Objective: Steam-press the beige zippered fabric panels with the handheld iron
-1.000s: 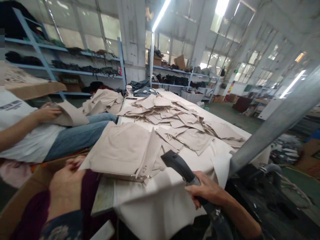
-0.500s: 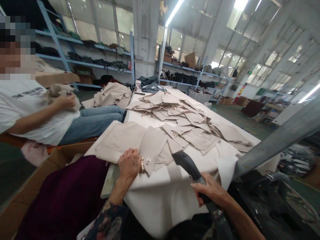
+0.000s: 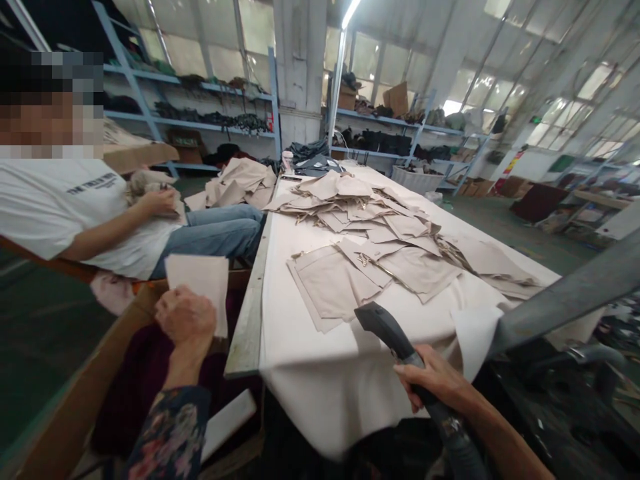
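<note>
My left hand (image 3: 186,315), at 8 o'clock in my view, is curled round a small stack of beige pieces (image 3: 200,272), which stands up past my knuckles and shows beside my wrist. My fingers are bent in against it; I can't tell where the thumb presses. The stack is off the surface (image 3: 300,363), just left of its bare wooden edge (image 3: 245,333), above a cardboard box (image 3: 67,390) that has dark purple cloth (image 3: 120,390) in it.

My right hand (image 3: 433,379), between 4 and 5 o'clock, is wrapped round the grip of a black nozzle (image 3: 381,325). The nozzle's flat end points toward 10 o'clock, over the white covering; from here I can't tell if it touches anything. A ribbed hose (image 3: 463,450) runs down from it toward 5 o'clock.

Close to that flat end, at 6 o'clock from the middle of my view, a pair of flat beige panels (image 3: 325,283) lie overlapped, with gold-coloured metal along the upper edge. Beyond, toward 1 o'clock, is a loose heap of beige pieces (image 3: 365,207) with bits of metal hardware showing.

At 9 o'clock a co-worker (image 3: 95,207) in a white shirt and jeans sits holding bunched beige cloth (image 3: 155,193). A white flat object (image 3: 229,423) lies at 7 o'clock, and a grey metal pole (image 3: 575,307) slants past at 3 to 4 o'clock.
</note>
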`<state>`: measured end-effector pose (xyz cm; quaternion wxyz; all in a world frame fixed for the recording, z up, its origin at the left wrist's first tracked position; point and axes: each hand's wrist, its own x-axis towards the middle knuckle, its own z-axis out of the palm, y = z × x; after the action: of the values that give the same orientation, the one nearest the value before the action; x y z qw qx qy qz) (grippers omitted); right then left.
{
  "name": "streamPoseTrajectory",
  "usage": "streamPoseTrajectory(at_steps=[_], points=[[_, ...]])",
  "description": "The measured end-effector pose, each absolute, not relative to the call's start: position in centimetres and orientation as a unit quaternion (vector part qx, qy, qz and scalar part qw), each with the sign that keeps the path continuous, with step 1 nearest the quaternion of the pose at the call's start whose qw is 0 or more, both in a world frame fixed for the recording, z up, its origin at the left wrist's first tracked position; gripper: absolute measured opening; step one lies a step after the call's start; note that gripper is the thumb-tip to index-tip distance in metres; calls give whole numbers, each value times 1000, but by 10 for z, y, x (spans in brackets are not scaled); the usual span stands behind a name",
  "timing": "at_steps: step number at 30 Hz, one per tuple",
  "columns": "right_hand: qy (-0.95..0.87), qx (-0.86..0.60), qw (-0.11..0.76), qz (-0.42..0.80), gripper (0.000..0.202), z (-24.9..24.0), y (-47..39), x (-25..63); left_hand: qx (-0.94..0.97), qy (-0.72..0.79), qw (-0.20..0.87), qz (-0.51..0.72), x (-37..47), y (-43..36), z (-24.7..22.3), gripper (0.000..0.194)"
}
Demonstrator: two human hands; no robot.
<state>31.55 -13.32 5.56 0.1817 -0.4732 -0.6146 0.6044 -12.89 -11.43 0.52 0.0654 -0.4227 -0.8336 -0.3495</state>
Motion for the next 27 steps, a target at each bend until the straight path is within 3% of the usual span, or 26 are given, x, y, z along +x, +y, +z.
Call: streamPoseTrajectory(at_steps=[2,7,14,17,22,27], points=[[-601,-462,185,626,31,55,-128,310,-485,-804,104,-329,-89,-93,3,23],[-579,-424,210,664,32,69,-104,297,-716,-636,-24,-288,16,-45,-5,32],[-572,-383,235,686,27,91,-42,250,-779,-595,-48,-191,46,-75,3,30],[-567,-382,195,704,24,83,-28,228,-793,-570,-72,-202,50,-104,-3,33],[-611,-327,92,715,31,65,-38,220,-787,-563,-16,-251,59,-136,-24,58],[-630,-321,46,706,31,65,-42,211,-791,-557,25,-253,59,-138,-33,46]])
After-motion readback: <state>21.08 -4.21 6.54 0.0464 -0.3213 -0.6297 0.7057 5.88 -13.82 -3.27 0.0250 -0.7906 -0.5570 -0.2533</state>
